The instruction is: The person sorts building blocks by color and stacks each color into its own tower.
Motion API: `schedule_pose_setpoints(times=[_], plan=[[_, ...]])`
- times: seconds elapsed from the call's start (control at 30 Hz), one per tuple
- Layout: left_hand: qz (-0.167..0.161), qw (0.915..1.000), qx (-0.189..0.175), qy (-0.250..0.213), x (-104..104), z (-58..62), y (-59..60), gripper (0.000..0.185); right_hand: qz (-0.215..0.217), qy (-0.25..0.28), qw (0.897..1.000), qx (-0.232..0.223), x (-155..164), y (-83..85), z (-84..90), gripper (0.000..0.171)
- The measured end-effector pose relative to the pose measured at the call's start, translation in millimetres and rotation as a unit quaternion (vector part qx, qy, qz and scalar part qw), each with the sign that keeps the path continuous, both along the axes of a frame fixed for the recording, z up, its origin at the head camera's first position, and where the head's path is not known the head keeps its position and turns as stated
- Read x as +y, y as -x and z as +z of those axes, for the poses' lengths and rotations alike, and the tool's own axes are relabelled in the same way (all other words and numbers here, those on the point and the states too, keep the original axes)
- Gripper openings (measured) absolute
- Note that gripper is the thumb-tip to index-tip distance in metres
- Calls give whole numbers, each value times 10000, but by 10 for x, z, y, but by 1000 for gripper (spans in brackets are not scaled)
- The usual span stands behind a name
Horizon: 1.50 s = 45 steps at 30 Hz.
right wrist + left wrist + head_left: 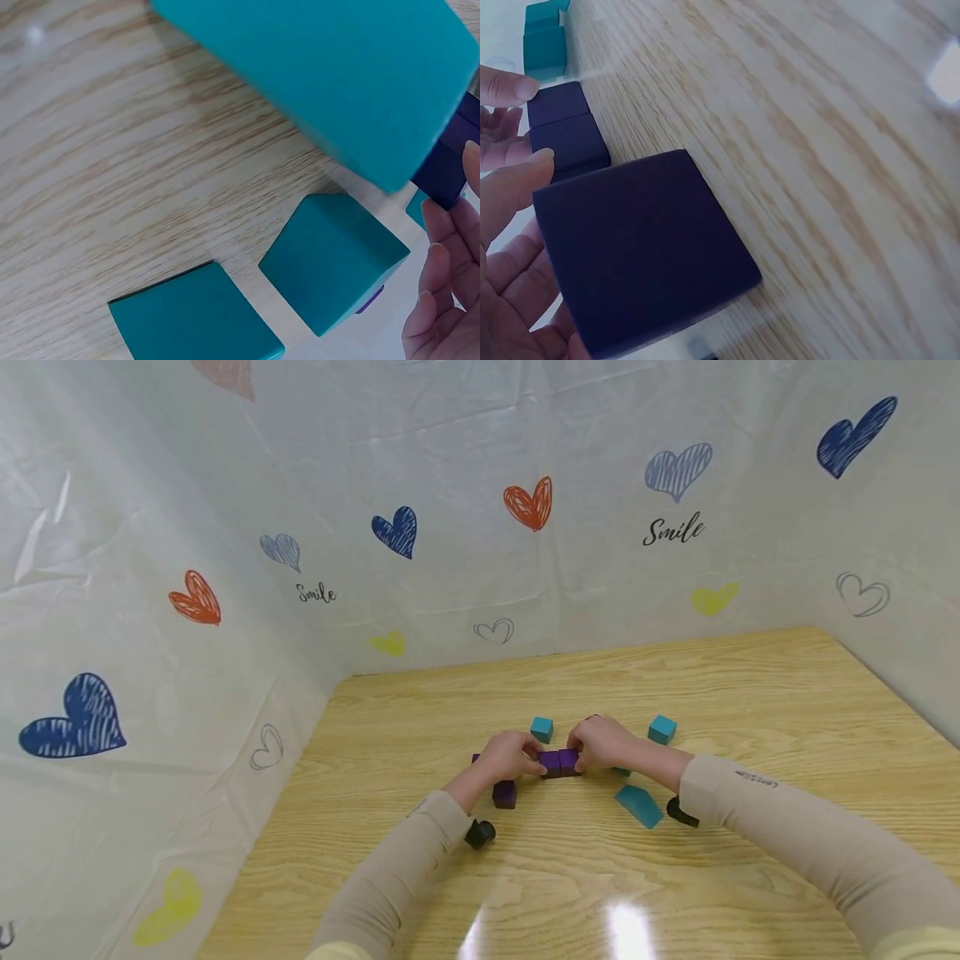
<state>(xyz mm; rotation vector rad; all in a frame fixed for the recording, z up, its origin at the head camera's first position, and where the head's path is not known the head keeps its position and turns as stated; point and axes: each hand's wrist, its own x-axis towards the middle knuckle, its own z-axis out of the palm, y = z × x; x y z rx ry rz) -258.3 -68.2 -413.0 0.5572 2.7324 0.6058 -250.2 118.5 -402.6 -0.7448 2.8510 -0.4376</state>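
Two purple cubes (559, 763): side by side and touching, a little below the middle of the head view, on the wooden table (750, 693); in the left wrist view they sit at the upper left as a short row (562, 127).
Left hand (510, 755): at the left end of the purple pair, fingers curled with the tips against the left cube; in the left wrist view a thumb and fingertips (510, 86) lie at the frame's left edge beside the row.
Right hand (600, 743): at the right end of the pair, fingers curled onto the right cube; its fingers (442, 300) show at the lower right of the right wrist view.
Third purple cube (504, 794): just below the left hand, apart from the pair; it fills the lower left of the left wrist view (641, 251).
Teal cube, centre (542, 728): just above the pair, between the two hands.
Teal cube, right (662, 728): above the right wrist.
Teal long block (639, 806): below the right hand, lying slanted.
Wrist cameras: a black one under the left sleeve (480, 833), another under the right sleeve (681, 812).
Backdrop (450, 485): white sheet with coloured hearts and the word "Smile", filling the upper half.
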Motion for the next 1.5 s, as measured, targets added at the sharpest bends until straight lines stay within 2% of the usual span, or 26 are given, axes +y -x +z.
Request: schedule_pose_setpoints(times=[0.5,0.9,1.2,1.5], plan=[[-81,9999,-12,-106,19,-6,12,32,-54,29,10000,-55,19,-20,13,24],[15,9994,-164,-317,7,-23,3,32,-59,-5,10000,-17,13,-19,5,23],[84,9994,-201,-277,18,-27,3,31,-137,70,9997,-177,14,-37,18,23],[39,9995,-166,-264,20,-1,-6,32,-28,22,10000,42,12,-58,17,23]])
